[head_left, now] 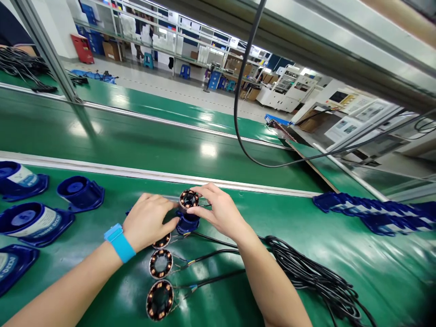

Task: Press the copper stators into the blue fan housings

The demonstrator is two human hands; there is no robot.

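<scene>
My right hand (220,210) pinches a ring-shaped motor stator (184,205) with copper windings between thumb and fingers. The stator sits at the mouth of a small dark-blue plastic housing (188,225); how deep it reaches inside I cannot tell. My left hand (148,220), with a light-blue wrist strap (120,243) above it, holds the housing's left side between thumb and forefinger. Below lie two more stators, one in the middle (161,264) and one nearest me (160,299), each wired to a black cable. Another stator (161,240) is partly covered by my left hand.
Several blue housings (29,222) stand at the left, some with white labels. A bundle of black cables (306,268) lies at the right, with rows of blue parts (374,211) beyond. A black cable (238,113) hangs over the green belt (153,145). A metal post (51,54) rises at left.
</scene>
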